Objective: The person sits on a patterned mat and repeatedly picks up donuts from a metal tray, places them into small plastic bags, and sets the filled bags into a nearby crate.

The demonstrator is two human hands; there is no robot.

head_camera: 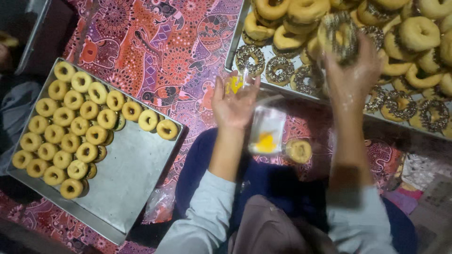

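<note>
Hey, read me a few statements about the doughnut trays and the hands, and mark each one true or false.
1. The right hand holds a sprinkled doughnut over the far tray. True.
2. The left tray is full edge to edge. False: plain doughnuts fill only its left part; the rest is bare metal.
3. The left hand grips a clear bag. True, as far as the blur lets me tell.
4. The cloth under the trays is plain white. False: it is patterned in red and purple.
5. One doughnut already lies wrapped on the lap. True.
</note>
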